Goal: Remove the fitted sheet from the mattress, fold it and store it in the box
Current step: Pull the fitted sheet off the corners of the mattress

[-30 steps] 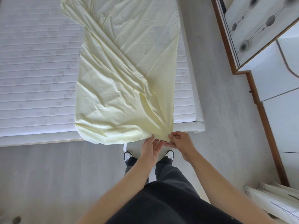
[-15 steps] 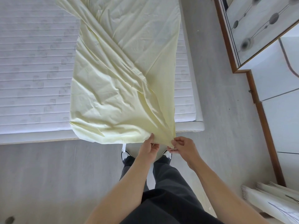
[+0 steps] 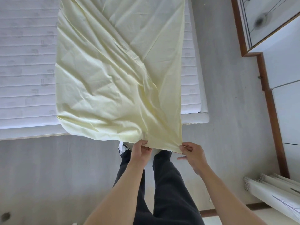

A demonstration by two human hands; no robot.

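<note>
The pale yellow fitted sheet (image 3: 116,75) lies as a long, wrinkled strip on the white quilted mattress (image 3: 27,65), its near end hanging past the mattress's foot edge. My left hand (image 3: 140,151) pinches that near edge left of its corner. My right hand (image 3: 192,153) pinches the sheet's near right corner, and the cloth is stretched between the two hands. No box is in view.
I stand on a grey floor (image 3: 48,176) at the foot of the mattress, with dark trousers and shoes below my hands. A wood-framed wardrobe (image 3: 272,111) runs along the right. Stacked white rolls or boards (image 3: 272,190) lie at the lower right.
My hands have drawn apart along the sheet's near edge, the right one moving right with the corner. The sheet's near end has spread wider and pulled tauter.
</note>
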